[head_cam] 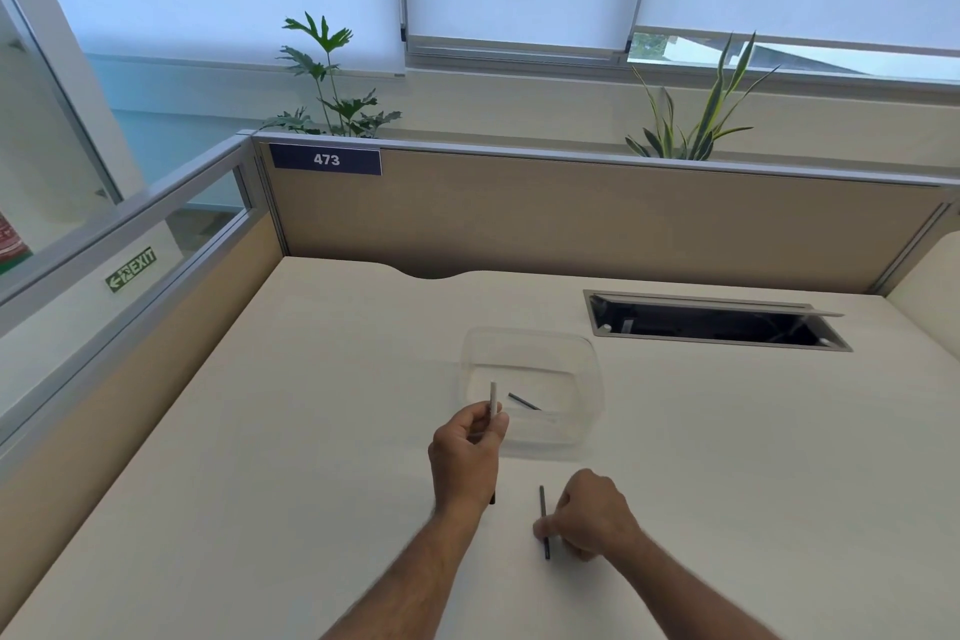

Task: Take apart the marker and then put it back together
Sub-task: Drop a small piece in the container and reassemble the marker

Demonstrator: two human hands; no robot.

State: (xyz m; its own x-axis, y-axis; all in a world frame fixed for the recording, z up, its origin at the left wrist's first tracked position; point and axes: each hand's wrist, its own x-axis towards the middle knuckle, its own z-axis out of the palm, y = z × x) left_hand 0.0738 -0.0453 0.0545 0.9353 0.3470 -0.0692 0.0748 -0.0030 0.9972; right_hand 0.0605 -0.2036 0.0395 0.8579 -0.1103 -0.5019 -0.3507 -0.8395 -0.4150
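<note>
So in the head view we've got the marker in pieces on the desk (727,431). Our left hand (467,452) is closed around a pale tube-like piece (493,398), the marker barrel as far as we can tell, holding it upright over the middle of the desk with its top poking up past the fingers, right at the near left corner of the clear plastic container (587,411). There's a small dark bit (492,498) showing just below that hand, can't really tell what it is or whether it's touching the desk. Our right hand (592,515) is down closer to the near edge, fingertips pinched on a thin dark rod (543,521), which looks like the ink core; it points away from us, and whether it's lying flat or lifted a bit is hard to call. Inside the container another short dark piece (523,401) lies at a slant near its near wall. Further back on the right side of the desk the cable hatch (717,322) sits open, and the partition (571,213) along the far edge has a blue tag reading 473 (325,159).
</note>
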